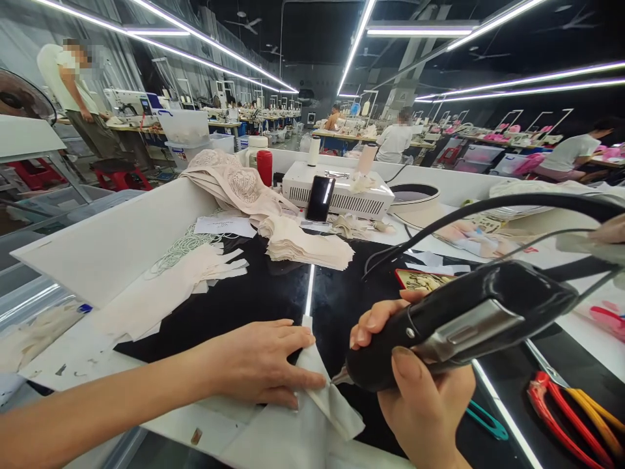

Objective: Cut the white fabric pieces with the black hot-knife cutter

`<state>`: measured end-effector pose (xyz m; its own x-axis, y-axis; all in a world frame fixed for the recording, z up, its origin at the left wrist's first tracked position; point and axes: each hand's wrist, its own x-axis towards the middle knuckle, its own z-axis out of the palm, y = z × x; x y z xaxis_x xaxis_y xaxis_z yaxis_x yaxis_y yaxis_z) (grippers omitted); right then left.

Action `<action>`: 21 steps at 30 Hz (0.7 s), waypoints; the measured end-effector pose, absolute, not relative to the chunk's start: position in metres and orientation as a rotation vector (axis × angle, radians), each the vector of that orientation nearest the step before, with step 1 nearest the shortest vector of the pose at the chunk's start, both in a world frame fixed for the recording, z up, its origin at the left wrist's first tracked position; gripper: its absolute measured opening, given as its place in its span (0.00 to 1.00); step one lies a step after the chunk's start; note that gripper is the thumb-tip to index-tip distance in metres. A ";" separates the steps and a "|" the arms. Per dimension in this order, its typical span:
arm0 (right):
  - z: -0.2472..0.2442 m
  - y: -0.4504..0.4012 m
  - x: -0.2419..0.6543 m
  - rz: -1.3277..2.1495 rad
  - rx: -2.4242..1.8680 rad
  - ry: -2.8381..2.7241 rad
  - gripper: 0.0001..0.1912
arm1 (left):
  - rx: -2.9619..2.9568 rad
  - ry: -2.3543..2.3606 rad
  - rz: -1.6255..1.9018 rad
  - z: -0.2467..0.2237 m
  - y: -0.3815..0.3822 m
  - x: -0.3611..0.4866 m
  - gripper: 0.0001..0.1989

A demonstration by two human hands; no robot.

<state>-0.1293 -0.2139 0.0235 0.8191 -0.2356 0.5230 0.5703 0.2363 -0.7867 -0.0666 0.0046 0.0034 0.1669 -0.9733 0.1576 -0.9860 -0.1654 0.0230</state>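
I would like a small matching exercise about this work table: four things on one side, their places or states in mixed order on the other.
1. Phone
2. Left hand
3. Black handheld tool
4. Red handles

A. held in the right hand
B. lying at the lower right
C. upright before the vented white box
D. pressing on pale cloth

Pairs: 1-C, 2-D, 3-A, 4-B

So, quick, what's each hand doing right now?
Left hand: open, fingers resting on thin pale fabric.
Right hand: closed around a black-and-silver handheld tool.
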 end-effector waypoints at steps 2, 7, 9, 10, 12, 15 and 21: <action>0.026 -0.213 -0.127 -0.583 -1.214 -0.305 0.18 | 2.295 -1.940 0.172 0.003 0.004 -0.067 0.19; 0.031 -0.209 -0.118 -0.649 -1.208 -0.259 0.19 | 2.284 -1.909 0.176 -0.001 0.002 -0.067 0.19; 0.031 -0.207 -0.115 -0.651 -1.217 -0.249 0.20 | 2.282 -1.909 0.176 -0.002 0.001 -0.068 0.19; 0.030 -0.206 -0.114 -0.649 -1.219 -0.245 0.20 | 2.284 -1.905 0.177 -0.002 0.001 -0.068 0.19; 0.028 -0.206 -0.114 -0.646 -1.215 -0.246 0.21 | 2.293 -1.894 0.169 -0.002 0.001 -0.069 0.19; 0.026 -0.207 -0.115 -0.645 -1.223 -0.260 0.20 | 2.312 -1.889 0.152 -0.001 0.000 -0.069 0.19; 0.032 -0.203 -0.111 -0.658 -1.202 -0.252 0.17 | 2.291 -1.889 0.170 -0.001 0.000 -0.069 0.18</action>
